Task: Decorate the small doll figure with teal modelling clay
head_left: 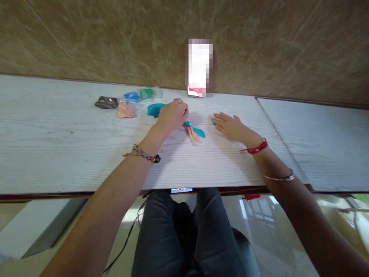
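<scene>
Across the pale tabletop (pixel 72 154), the left hand (pixel 174 114) curls at the upper end of a peach-and-blue piece (pixel 197 132) — whether it grips, I cannot tell. The right hand (pixel 230 127) lies open and flattened, a small blue lump (pixel 213 123) at its fingertips — while a larger blue block (pixel 155 110) sits just beside the left hand.

Head-worn view, forward and downward onto tabletop (pixel 57 154)
</scene>
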The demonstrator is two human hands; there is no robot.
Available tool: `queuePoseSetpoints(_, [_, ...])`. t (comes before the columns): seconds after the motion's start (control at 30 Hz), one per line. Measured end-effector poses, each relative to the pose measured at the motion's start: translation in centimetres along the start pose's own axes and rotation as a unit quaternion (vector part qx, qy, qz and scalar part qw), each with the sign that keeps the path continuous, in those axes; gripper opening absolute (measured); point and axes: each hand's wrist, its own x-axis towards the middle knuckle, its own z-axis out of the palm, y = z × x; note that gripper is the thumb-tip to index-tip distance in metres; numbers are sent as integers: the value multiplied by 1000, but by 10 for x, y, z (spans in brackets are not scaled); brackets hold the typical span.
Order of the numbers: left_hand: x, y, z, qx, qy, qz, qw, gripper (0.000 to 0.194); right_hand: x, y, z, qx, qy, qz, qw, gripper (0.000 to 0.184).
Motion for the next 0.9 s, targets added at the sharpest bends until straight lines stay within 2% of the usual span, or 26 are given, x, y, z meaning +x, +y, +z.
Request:
queuePoseSetpoints(0.07, [0,1,-1,-4,2,-5,1000,28,0,1,0,5,-8,-38,999,42])
queuePoseSetpoints(0.2, [0,1,1,-3,1,8,1000,27,2,5,2,8,1,5,1000,43])
queuePoseSetpoints(0.3, [-1,2,1,-7,13,3,1000,27,3,9,3,55,16,-13,998,39])
queuePoseSetpoints(0.4, [-1,2,1,-10,11,4,1000,28,6,12,2,124,50,-38,990,33])
queuePoseSetpoints(0.53, [-1,2,0,-15,9,2,1000,27,12,9,-1,172,100,-16,980,21])
queuePoseSetpoints(0.7, [0,2,2,-10,13,8,1000,26,16,7,-3,159,107,40,981,20])
queuePoseSetpoints(0.9, [1,0,5,-10,11,8,1000,27,12,4,-4,116,83,27,989,27])
